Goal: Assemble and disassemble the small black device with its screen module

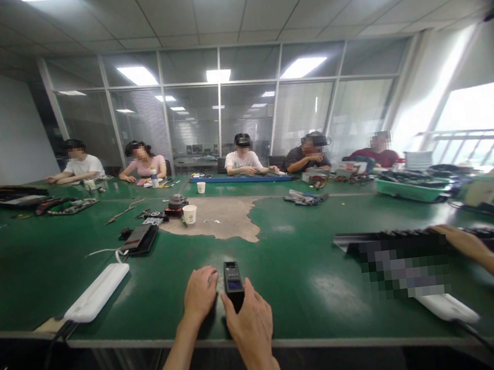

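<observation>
At the near side of the green table (300, 315), leftmost, a white power strip (98, 292) lies slantwise, with bare tabletop between it and the left hand (200, 296). That hand's fingers are loosely curled just beside the black device (232, 278); whether they hold anything I cannot tell. The device is right of them, its near end gripped between the right hand (252, 320)'s thumb and fingers. It looks light, stiff and rather slippery, its small screen the fragile part, so its long sides seem the best hold. The table's front edge runs close under the right wrist. Open room stretches rightward to a long black strip (345, 242), where another person's hand (462, 242) rests.
</observation>
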`<state>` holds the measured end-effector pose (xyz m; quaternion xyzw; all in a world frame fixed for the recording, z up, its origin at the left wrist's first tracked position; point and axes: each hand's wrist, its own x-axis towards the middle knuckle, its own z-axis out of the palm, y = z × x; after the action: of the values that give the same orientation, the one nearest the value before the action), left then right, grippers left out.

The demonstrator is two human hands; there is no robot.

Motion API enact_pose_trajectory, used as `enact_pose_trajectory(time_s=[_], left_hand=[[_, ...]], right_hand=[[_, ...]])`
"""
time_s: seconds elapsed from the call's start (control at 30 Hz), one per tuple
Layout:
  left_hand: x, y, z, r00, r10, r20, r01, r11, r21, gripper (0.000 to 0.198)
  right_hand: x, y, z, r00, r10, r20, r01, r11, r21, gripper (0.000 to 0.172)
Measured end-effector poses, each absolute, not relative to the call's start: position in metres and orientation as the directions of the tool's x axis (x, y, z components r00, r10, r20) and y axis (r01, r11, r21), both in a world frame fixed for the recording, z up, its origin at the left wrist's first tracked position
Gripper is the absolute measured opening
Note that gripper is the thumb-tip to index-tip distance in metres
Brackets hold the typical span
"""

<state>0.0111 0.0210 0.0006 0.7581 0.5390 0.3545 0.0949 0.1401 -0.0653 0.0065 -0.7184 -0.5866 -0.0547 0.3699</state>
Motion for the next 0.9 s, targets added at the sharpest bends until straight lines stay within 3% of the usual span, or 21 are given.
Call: enact_pose_trajectory(time_s=[0.33,0.63,0.9], left_hand=[[0.011,0.023,0.000,0.166,0.891,0.423,0.757,-0.390,0.524,0.031],[0.011,0.022,-0.003,0.149,0.875,0.461,0.745,-0.405,0.529,0.031],[0.011,0.021,-0.001,0.160,0.881,0.445,0.741,-0.405,0.536,0.032]], right_hand=[[0.139,-0.067,0.018,0.300,0.814,0.498,0.848,0.011,-0.530,0.039],[0.159,-0.063,0.058,0.326,0.763,0.559,0.759,0.141,-0.636,0.044],[0.206,-0.057,0.023,0.350,0.765,0.540,0.764,0.101,-0.638,0.043]])
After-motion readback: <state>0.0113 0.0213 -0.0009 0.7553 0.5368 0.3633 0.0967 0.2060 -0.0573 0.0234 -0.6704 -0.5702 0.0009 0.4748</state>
